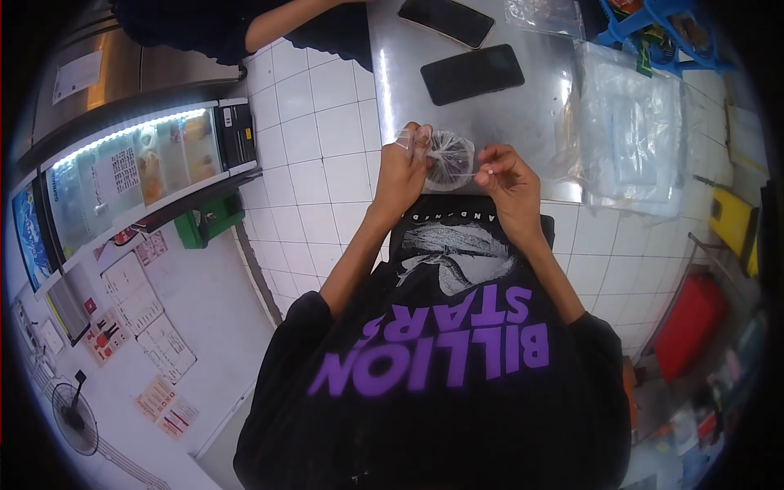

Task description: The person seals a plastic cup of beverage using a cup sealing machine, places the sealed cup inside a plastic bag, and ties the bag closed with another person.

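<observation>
A clear plastic bag [449, 167] is gathered at the near edge of the metal table, its folds radiating from a bunched centre. Its contents look dark, but I cannot make out what they are. My left hand [403, 170] is closed on the bag's left side, fingers curled around the bunched plastic. Just right of the bag, my right hand [510, 186] has its thumb and fingertips pinched together. Something small and pale shows at those fingertips, too small to name. A faint thin line seems to run from there toward the bag.
Two dark phones [472, 75] lie on the metal table [539, 122]. Flat clear plastic bags [633, 135] are stacked at its right, near a blue basket [665, 33]. Another person's arm [286, 23] reaches in at the far left. A lit display fridge [135, 163] stands left.
</observation>
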The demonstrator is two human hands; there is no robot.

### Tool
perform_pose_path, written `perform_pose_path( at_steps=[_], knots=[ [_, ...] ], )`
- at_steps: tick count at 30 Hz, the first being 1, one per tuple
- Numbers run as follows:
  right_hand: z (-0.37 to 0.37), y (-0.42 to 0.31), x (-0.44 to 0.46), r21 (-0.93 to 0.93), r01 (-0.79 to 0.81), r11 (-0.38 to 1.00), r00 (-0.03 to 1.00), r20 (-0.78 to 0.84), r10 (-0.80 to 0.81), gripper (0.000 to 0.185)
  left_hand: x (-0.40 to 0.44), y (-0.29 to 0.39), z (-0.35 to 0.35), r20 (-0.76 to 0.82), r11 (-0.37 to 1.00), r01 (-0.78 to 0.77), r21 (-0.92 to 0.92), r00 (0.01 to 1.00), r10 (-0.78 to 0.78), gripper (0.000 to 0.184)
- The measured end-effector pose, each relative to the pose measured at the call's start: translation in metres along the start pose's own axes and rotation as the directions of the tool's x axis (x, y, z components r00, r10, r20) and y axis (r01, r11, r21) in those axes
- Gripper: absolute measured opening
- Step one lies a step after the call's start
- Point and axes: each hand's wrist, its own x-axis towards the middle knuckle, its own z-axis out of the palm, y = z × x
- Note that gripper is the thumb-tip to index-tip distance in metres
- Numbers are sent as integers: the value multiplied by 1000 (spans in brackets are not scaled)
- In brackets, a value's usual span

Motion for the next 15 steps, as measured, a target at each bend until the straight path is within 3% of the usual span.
perform_pose_path(
  at_steps=[2,6,8,9,11,12,14,15],
  knots=[
    [-1,9,-2,90,-66,994,993,-89,74,12,2,4,-2,16,999,14,32,1000,-14,36],
    [4,10,-3,64,-113,992,990,-75,117,13,4,1,0,22,999,-1,41,1000,0,35],
    [7,14,-4,-225,-21,974,1000,-26,15,14,4,1,-2,8,988,-60,140,998,60,35],
    [7,15,-5,-225,-22,974,999,-27,17,14,3,3,-2,0,964,-118,238,993,122,35],
    [7,18,-3,-491,205,847,975,27,-220,14,2,10,-1,-18,943,-122,309,991,134,33],
    [8,22,-2,-489,205,848,975,27,-220,14,1,12,-1,-36,917,-121,380,989,145,31],
    [10,32,2,-472,419,776,898,86,-432,19,-2,6,-2,-43,892,-155,424,981,191,34],
    [10,35,4,-471,420,775,897,83,-435,19,-2,3,-2,-45,864,-191,465,970,239,37]
  ],
)
